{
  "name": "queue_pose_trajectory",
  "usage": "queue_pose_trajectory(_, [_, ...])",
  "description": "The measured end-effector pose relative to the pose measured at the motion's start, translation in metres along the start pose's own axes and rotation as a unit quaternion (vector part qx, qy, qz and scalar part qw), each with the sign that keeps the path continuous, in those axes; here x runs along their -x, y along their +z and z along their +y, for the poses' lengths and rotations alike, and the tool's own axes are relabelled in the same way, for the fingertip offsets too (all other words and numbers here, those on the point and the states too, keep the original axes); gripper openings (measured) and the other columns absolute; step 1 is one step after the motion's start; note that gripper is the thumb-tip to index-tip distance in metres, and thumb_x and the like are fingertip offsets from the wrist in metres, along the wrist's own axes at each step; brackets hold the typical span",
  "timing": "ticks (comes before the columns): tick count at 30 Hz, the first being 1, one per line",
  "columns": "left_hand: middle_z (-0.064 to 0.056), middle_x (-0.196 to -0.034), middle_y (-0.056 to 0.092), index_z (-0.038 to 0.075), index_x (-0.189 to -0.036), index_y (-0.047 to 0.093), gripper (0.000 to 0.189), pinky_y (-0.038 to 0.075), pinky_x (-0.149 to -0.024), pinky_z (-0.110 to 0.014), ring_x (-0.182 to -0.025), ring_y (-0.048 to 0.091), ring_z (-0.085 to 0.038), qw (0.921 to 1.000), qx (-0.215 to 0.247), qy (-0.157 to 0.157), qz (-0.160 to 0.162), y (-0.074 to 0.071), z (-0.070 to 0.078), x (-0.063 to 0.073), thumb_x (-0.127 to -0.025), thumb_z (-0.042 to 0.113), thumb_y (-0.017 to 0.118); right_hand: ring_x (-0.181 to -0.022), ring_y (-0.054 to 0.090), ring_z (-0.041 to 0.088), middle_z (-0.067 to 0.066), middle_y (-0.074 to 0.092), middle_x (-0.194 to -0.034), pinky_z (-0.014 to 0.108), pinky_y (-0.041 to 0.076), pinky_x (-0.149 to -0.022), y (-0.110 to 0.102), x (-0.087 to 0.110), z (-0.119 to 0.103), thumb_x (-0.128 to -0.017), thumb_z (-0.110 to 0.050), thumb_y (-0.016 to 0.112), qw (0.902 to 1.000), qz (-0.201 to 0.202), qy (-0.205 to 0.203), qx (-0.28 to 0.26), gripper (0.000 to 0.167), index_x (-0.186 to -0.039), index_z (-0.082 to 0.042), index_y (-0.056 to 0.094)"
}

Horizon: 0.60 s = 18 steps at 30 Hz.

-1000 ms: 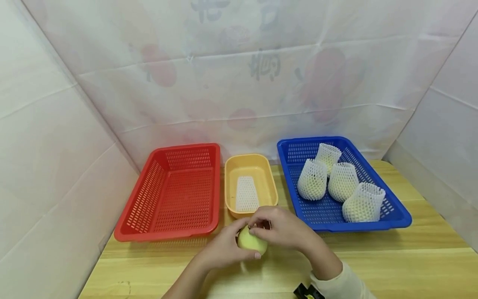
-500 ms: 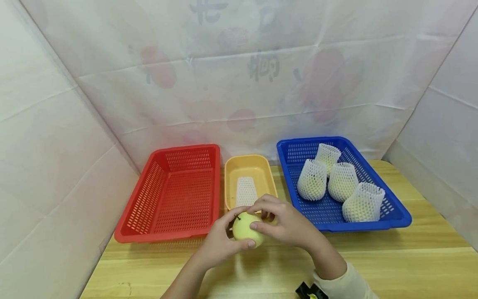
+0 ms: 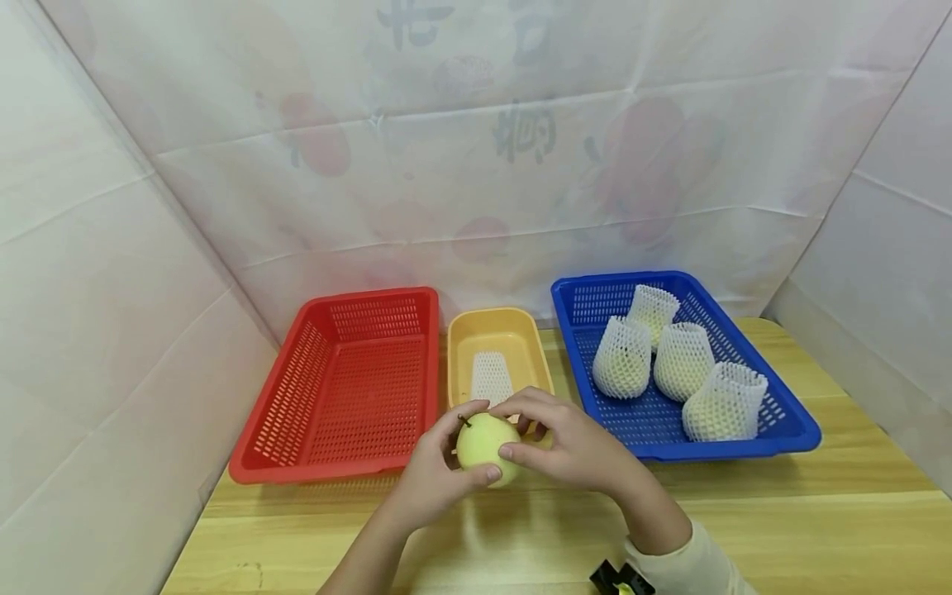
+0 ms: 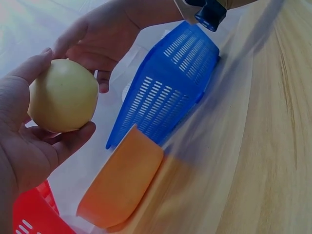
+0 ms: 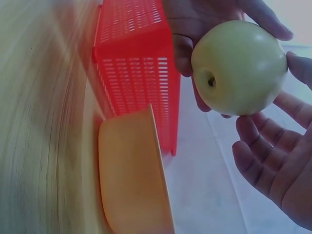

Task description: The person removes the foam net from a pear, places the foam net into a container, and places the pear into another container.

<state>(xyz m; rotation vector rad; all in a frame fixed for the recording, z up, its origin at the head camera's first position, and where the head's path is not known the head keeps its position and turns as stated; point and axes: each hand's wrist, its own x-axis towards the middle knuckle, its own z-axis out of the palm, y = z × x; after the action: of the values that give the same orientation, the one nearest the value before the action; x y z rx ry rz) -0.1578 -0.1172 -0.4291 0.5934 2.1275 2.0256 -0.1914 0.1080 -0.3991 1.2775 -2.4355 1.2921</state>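
A round pale-yellow pear (image 3: 479, 442) with a dark stem is held above the table by both hands. From its left side, my left hand (image 3: 427, 475) grips it, thumb along the front. My right hand (image 3: 576, 446) pinches its right side between thumb and fingertips. The right wrist view shows the dark hollow at the bottom of the pear (image 5: 239, 68). Behind the hands stands a small yellow tray (image 3: 539, 364) with a flat white foam net (image 3: 491, 378) in it; the hands hide its front edge.
A red basket (image 3: 372, 397) stands left of the tray. Right of it, a blue basket (image 3: 632, 426) holds several pears in white foam nets (image 3: 683, 364). A fabric wall (image 3: 416, 182) rises behind them. A wooden table (image 3: 744, 529) lies underneath.
Both hands have lifted the pear off the lower spot, slightly up and left. The pear has turned so its stem points up-left. The right fingers moved from the stem to the pear's right side.
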Motion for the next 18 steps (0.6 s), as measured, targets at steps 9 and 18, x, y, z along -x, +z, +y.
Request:
queue_pose_trajectory(9, [-0.018, -0.127, 0.056, 0.013, -0.136, 0.041, 0.058, 0.06, -0.079, -0.036, -0.106, 0.061, -0.028, 0.9996, 0.024, 0.008, 0.01, -0.0029, 0.003, 0.0005, -0.087, 0.01, 0.073, -0.1, 0.062, 0.012, -0.009, 0.058, -0.123, 0.033, 0.059, -0.079, 0.0017, -0.0004, -0.0006, -0.091, -0.035, 0.071, 0.9975, -0.043, 0.039, -0.041, 0.052, -0.138, -0.031, 0.052])
queue_pose_trajectory(18, [-0.011, -0.145, 0.044, 0.011, -0.143, 0.048, 0.058, 0.058, -0.088, -0.036, -0.124, 0.051, -0.029, 0.9974, 0.005, 0.067, 0.026, -0.0039, 0.0027, -0.0006, -0.089, 0.005, 0.07, -0.106, 0.058, 0.013, -0.008, 0.048, -0.143, 0.033, 0.058, -0.083, 0.0056, -0.0004, -0.0017, -0.084, -0.043, 0.076, 0.994, -0.069, 0.07, -0.048, 0.078, -0.15, -0.033, 0.036])
